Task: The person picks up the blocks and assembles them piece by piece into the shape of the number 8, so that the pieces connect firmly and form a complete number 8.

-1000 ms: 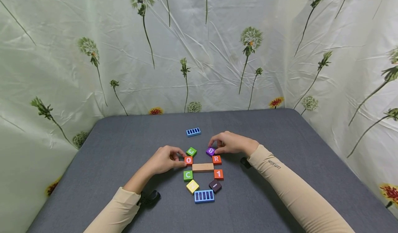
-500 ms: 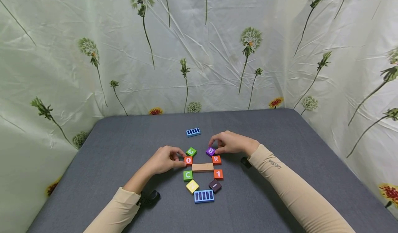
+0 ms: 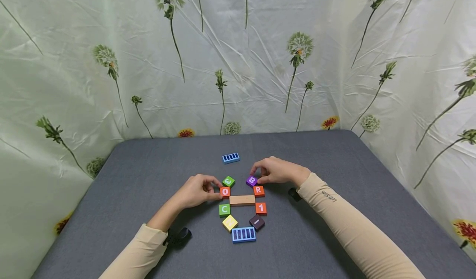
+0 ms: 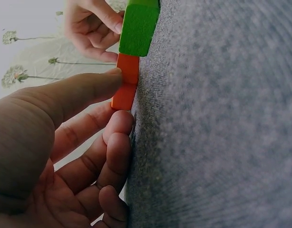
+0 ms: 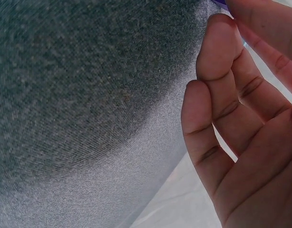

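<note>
My left hand (image 3: 198,191) pinches the orange letter block marked O (image 3: 224,192) between thumb and index finger. In the left wrist view the thumb lies against that orange block (image 4: 122,97), other fingers curled below. My right hand (image 3: 277,171) has its thumb and index finger around the purple block marked 8 (image 3: 251,181); only a purple sliver (image 5: 221,3) shows in the right wrist view. A green block marked 3 (image 3: 228,181) sits just behind the O, and an orange R block (image 3: 258,191) lies in front of the 8.
A plain wooden block (image 3: 242,200) lies mid-ring. Nearer are a green C (image 3: 224,210), an orange 1 (image 3: 261,208), a yellow block (image 3: 230,223), a dark block (image 3: 257,222) and a blue slotted block (image 3: 243,234). Another blue slotted block (image 3: 231,158) lies farther back on the grey table (image 3: 156,159).
</note>
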Demonstrator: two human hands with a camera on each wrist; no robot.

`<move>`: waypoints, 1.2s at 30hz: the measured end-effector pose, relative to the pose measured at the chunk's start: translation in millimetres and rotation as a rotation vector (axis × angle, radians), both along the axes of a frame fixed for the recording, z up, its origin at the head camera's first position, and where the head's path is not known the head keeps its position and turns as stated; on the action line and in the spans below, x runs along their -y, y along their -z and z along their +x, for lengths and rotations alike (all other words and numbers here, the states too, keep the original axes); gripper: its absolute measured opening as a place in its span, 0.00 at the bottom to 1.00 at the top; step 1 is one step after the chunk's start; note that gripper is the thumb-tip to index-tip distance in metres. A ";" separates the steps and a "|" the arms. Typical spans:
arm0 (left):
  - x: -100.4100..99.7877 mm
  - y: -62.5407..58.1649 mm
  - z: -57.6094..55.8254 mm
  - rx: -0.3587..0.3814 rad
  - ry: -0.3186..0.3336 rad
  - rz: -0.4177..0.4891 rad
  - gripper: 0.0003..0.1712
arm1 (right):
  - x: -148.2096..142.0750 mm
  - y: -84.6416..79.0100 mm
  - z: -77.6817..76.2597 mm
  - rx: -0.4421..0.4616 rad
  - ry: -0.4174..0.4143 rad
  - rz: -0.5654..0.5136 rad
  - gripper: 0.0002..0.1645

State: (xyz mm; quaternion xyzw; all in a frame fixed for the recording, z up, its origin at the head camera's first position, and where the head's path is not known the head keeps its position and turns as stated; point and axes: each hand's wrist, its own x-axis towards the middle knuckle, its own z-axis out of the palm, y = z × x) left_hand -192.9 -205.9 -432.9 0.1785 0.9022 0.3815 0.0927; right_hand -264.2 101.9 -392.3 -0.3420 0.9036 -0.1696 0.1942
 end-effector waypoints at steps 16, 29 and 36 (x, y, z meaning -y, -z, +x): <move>1.3 -5.2 -4.7 0.031 -0.085 0.008 0.13 | -0.7 -4.8 -6.1 0.015 0.022 0.001 0.18; -20.5 -8.8 -26.4 0.022 -0.160 -0.023 0.12 | 12.5 -2.7 -20.9 -0.042 0.060 -0.049 0.15; -23.0 -8.2 -31.8 0.043 -0.105 -0.020 0.15 | 24.1 -2.3 -32.2 -0.057 0.092 -0.099 0.16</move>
